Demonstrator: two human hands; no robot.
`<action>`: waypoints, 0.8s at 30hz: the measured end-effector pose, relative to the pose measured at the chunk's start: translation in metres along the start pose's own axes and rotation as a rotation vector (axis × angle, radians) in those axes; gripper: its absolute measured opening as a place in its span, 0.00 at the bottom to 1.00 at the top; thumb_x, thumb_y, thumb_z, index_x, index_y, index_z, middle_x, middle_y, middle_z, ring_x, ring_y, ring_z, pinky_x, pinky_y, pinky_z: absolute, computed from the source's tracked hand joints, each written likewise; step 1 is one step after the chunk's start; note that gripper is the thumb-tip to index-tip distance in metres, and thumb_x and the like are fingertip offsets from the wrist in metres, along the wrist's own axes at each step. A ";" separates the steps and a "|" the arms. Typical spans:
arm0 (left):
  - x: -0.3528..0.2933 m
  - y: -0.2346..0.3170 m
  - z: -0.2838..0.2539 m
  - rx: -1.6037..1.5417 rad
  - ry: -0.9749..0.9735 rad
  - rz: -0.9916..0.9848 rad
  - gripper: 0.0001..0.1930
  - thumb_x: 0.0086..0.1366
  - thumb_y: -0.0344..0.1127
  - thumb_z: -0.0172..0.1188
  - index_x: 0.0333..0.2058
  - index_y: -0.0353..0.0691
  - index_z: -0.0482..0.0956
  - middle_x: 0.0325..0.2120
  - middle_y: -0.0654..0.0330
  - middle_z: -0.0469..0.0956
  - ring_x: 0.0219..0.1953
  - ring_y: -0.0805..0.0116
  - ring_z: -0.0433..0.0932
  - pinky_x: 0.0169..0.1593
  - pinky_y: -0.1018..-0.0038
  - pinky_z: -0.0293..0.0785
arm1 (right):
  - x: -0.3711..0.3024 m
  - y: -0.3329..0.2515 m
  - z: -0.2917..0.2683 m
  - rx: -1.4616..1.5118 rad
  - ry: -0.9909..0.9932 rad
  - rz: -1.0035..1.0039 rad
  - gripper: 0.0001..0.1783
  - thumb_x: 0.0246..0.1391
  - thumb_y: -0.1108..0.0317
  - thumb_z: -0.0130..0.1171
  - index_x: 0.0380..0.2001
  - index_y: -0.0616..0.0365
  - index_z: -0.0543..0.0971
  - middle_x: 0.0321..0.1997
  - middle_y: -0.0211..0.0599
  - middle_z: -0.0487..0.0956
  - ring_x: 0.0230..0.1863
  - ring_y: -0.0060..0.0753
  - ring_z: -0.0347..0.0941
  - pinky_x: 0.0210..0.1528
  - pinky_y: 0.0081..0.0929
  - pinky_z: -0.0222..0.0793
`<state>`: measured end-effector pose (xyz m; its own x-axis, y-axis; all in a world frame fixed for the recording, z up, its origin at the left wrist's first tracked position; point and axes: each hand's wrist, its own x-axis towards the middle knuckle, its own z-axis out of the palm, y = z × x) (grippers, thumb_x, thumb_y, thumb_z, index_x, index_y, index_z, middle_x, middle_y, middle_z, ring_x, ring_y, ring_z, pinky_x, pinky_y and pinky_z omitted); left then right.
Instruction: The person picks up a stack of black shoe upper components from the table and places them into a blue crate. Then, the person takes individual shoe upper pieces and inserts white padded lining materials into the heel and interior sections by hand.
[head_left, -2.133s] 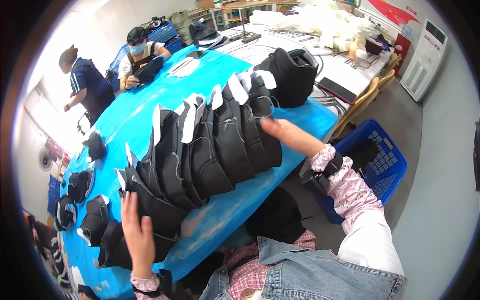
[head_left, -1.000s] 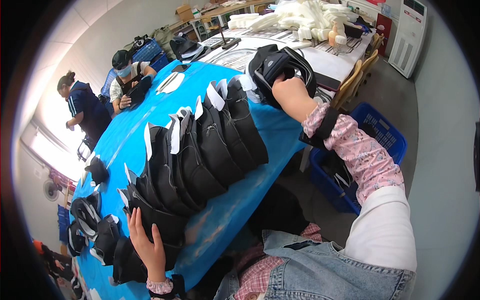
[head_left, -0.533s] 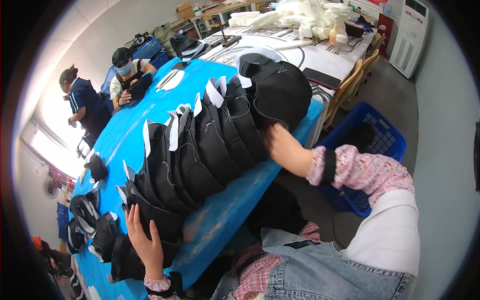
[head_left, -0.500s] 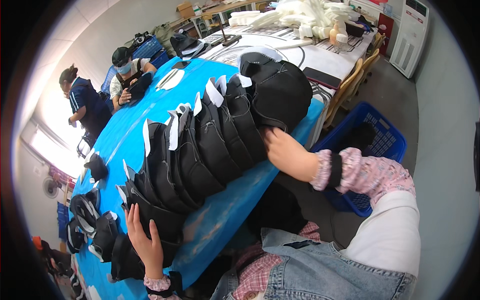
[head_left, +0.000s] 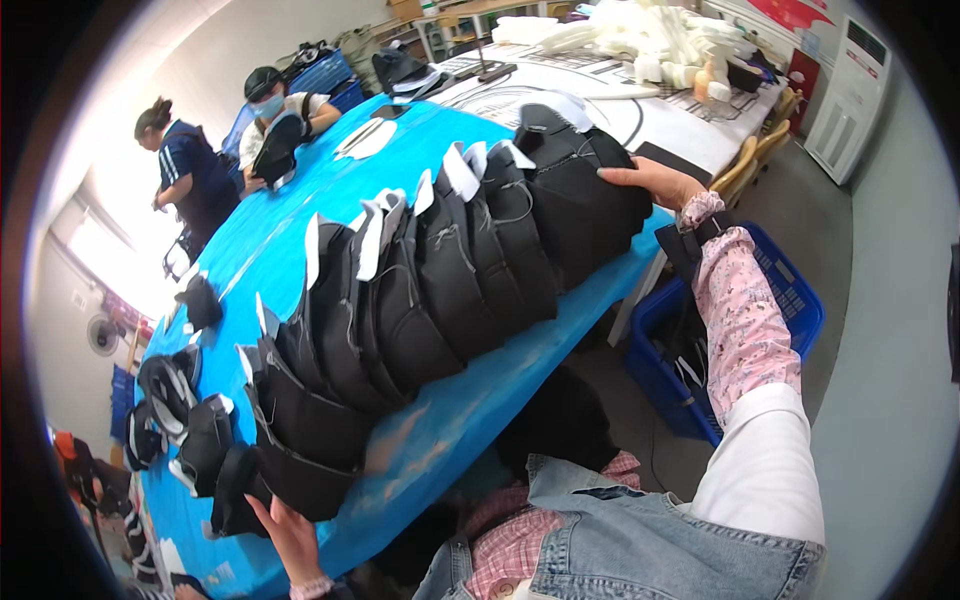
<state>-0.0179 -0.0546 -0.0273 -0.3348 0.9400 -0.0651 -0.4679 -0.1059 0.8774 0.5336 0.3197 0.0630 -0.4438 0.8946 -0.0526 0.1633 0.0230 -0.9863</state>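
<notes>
Higher now, the right hand touches the rounded black fabric end piece at two o'clock, its grip partly hidden; the left hand, digits apart, sits at seven o'clock, seemingly to brace the nested black fabric row across the blue-covered desk.

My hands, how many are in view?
2: left hand at the left end of the black row, right hand at its right end; both are partly hidden.
</notes>
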 end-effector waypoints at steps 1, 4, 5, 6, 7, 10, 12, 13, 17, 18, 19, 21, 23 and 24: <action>0.004 0.005 -0.003 0.000 0.018 0.010 0.39 0.61 0.64 0.37 0.56 0.31 0.58 0.56 0.54 0.61 0.60 0.61 0.57 0.63 0.69 0.47 | 0.003 -0.005 0.012 0.001 -0.020 -0.003 0.33 0.44 0.52 0.63 0.46 0.67 0.70 0.42 0.38 0.75 0.40 0.24 0.72 0.45 0.18 0.67; 0.026 0.016 -0.001 -0.117 -0.061 -0.065 0.39 0.60 0.64 0.38 0.55 0.33 0.60 0.55 0.55 0.63 0.57 0.60 0.61 0.61 0.68 0.52 | -0.002 -0.022 0.034 0.043 0.001 0.024 0.31 0.45 0.56 0.62 0.47 0.68 0.68 0.42 0.38 0.75 0.42 0.25 0.72 0.46 0.18 0.67; 0.029 0.017 -0.005 -0.117 -0.058 -0.063 0.39 0.60 0.64 0.38 0.55 0.33 0.60 0.55 0.55 0.63 0.57 0.60 0.61 0.61 0.68 0.52 | -0.006 -0.017 0.040 0.043 -0.002 0.023 0.31 0.45 0.56 0.62 0.47 0.68 0.68 0.42 0.38 0.75 0.42 0.25 0.72 0.46 0.18 0.67; 0.034 0.020 -0.009 -0.095 -0.063 -0.094 0.36 0.61 0.63 0.40 0.55 0.34 0.62 0.53 0.56 0.66 0.56 0.61 0.63 0.60 0.69 0.54 | -0.013 -0.014 0.044 0.130 -0.002 -0.053 0.30 0.46 0.57 0.61 0.47 0.67 0.68 0.43 0.38 0.75 0.41 0.25 0.72 0.46 0.19 0.67; 0.039 0.021 -0.012 -0.073 -0.066 -0.125 0.34 0.61 0.61 0.42 0.54 0.36 0.64 0.51 0.57 0.68 0.54 0.63 0.65 0.58 0.70 0.57 | -0.017 -0.011 0.046 0.218 -0.004 -0.128 0.29 0.47 0.59 0.61 0.48 0.67 0.68 0.43 0.38 0.75 0.41 0.25 0.72 0.46 0.20 0.68; 0.057 0.020 -0.017 0.148 0.069 -0.116 0.27 0.63 0.53 0.46 0.51 0.38 0.67 0.48 0.59 0.72 0.49 0.65 0.70 0.54 0.72 0.64 | -0.018 -0.006 0.063 0.304 -0.080 0.036 0.27 0.48 0.59 0.61 0.48 0.64 0.69 0.44 0.37 0.75 0.41 0.25 0.73 0.46 0.20 0.68; 0.060 0.017 -0.012 0.117 0.089 -0.142 0.24 0.63 0.50 0.47 0.50 0.38 0.69 0.46 0.59 0.73 0.47 0.66 0.72 0.52 0.73 0.66 | -0.022 -0.003 0.087 0.318 -0.091 0.073 0.28 0.47 0.58 0.61 0.48 0.63 0.69 0.44 0.36 0.75 0.42 0.25 0.72 0.46 0.20 0.67; 0.060 0.015 -0.008 0.087 0.104 -0.168 0.22 0.63 0.47 0.48 0.49 0.38 0.70 0.45 0.59 0.74 0.45 0.67 0.73 0.50 0.74 0.68 | -0.023 -0.003 0.094 0.311 -0.086 0.036 0.28 0.47 0.58 0.62 0.48 0.63 0.68 0.45 0.36 0.74 0.43 0.25 0.72 0.46 0.20 0.67; 0.058 0.013 -0.012 0.097 0.050 -0.196 0.22 0.62 0.48 0.49 0.49 0.38 0.70 0.44 0.60 0.74 0.45 0.66 0.73 0.50 0.73 0.67 | -0.035 -0.011 0.108 0.351 -0.073 -0.022 0.26 0.47 0.61 0.62 0.47 0.63 0.69 0.44 0.36 0.74 0.43 0.25 0.71 0.46 0.19 0.67; 0.054 0.012 -0.016 0.096 0.059 -0.201 0.22 0.62 0.48 0.49 0.49 0.38 0.70 0.44 0.60 0.74 0.45 0.66 0.73 0.50 0.73 0.67 | -0.039 -0.011 0.112 0.346 -0.042 -0.038 0.25 0.48 0.62 0.61 0.47 0.63 0.70 0.43 0.35 0.75 0.43 0.25 0.71 0.46 0.20 0.67; 0.051 0.011 -0.021 0.104 0.028 -0.166 0.25 0.62 0.50 0.48 0.51 0.38 0.68 0.46 0.60 0.72 0.48 0.66 0.71 0.53 0.72 0.65 | -0.046 -0.012 0.116 0.348 -0.049 -0.029 0.25 0.48 0.62 0.61 0.47 0.63 0.70 0.43 0.35 0.75 0.43 0.25 0.71 0.46 0.20 0.67; 0.040 0.008 -0.027 0.114 0.011 -0.138 0.27 0.62 0.52 0.47 0.52 0.39 0.66 0.48 0.60 0.71 0.50 0.65 0.70 0.55 0.72 0.63 | -0.068 -0.017 0.124 0.382 0.001 -0.084 0.24 0.48 0.65 0.61 0.47 0.63 0.70 0.43 0.35 0.74 0.43 0.25 0.71 0.46 0.20 0.67; 0.030 0.007 -0.023 0.087 0.012 -0.079 0.26 0.62 0.51 0.47 0.52 0.38 0.66 0.49 0.60 0.70 0.50 0.65 0.70 0.54 0.72 0.63 | -0.093 -0.018 0.126 0.409 0.075 -0.105 0.22 0.48 0.67 0.59 0.46 0.63 0.70 0.42 0.35 0.75 0.42 0.26 0.72 0.45 0.21 0.68; 0.028 0.003 -0.012 0.077 0.013 -0.089 0.25 0.62 0.50 0.48 0.51 0.38 0.67 0.48 0.60 0.71 0.50 0.66 0.69 0.54 0.72 0.63 | -0.108 -0.018 0.118 0.398 0.103 -0.142 0.20 0.49 0.68 0.59 0.46 0.64 0.71 0.42 0.35 0.75 0.41 0.26 0.72 0.44 0.22 0.68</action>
<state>-0.0385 -0.0321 -0.0322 -0.3053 0.9403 -0.1503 -0.4326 0.0036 0.9016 0.4748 0.1696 0.0682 -0.3436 0.9354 0.0840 -0.2544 -0.0065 -0.9671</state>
